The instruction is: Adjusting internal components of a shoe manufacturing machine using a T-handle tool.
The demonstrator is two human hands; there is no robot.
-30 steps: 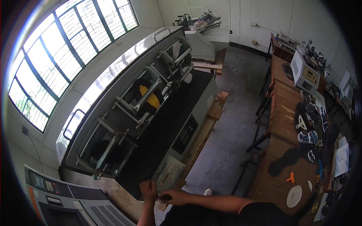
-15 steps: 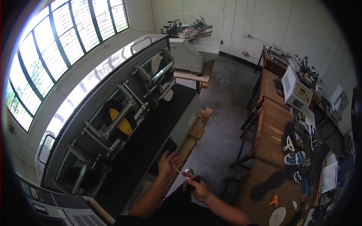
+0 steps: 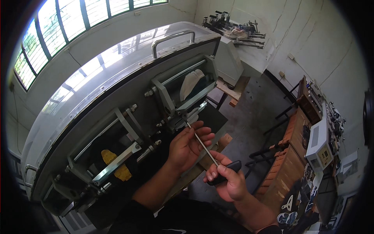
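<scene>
My right hand (image 3: 230,177) is closed round the black handle of a T-handle hex key (image 3: 205,148). Its long thin metal shaft slants up and left to the lower parts of a metal clamp frame (image 3: 165,97) on the machine. My left hand (image 3: 189,146), palm turned up, has its thumb and index finger at the shaft near the tip, its other fingers loosely curled. Whether the tip sits in a bolt head is too small to tell. A pale shoe-shaped piece (image 3: 191,84) is in this clamp frame.
A second clamp frame (image 3: 117,163) holds a yellow piece (image 3: 121,172). The machine's clear raised cover (image 3: 101,78) has metal handles (image 3: 171,41). To the right runs a wooden bench (image 3: 280,167) with a white box-shaped device (image 3: 319,142) and shoe parts (image 3: 287,217). Wooden planks (image 3: 224,142) edge the machine.
Both hands have moved up and forward to the far clamp frame with the hex key. Its tip has left my left palm and now points at the clamp. The view has come closer.
</scene>
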